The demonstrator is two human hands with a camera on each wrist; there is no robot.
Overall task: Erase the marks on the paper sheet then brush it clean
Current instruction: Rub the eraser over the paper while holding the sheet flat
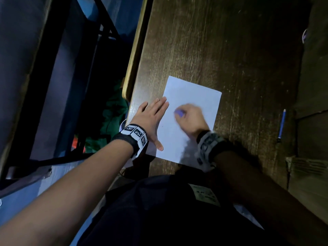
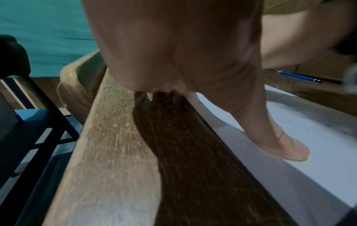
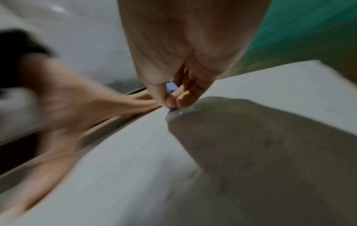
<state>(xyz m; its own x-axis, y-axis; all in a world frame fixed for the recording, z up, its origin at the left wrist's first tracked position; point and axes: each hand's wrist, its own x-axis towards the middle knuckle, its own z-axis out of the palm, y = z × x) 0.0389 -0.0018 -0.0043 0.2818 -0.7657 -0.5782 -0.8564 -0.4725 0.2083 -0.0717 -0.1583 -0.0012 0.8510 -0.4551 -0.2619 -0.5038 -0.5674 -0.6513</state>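
Note:
A white paper sheet (image 1: 193,96) lies on the dark wooden desk (image 1: 221,50). My left hand (image 1: 150,118) rests flat across the sheet's left edge with straight fingers, and the thumb (image 2: 286,146) presses the paper (image 2: 318,160). My right hand (image 1: 190,118) is blurred over the middle of the sheet and pinches a small purple-blue eraser (image 1: 179,113). In the right wrist view the fingertips (image 3: 178,99) curl round the eraser (image 3: 171,88), whose tip touches the paper (image 3: 125,168). No marks are readable on the sheet.
A blue pencil (image 1: 282,126) lies on the desk to the right of the sheet, also visible as the pencil (image 2: 301,77). The desk's light wooden edge (image 1: 136,50) runs along the left, with a dark metal chair frame (image 1: 71,77) and green cloth (image 1: 115,110) beyond it.

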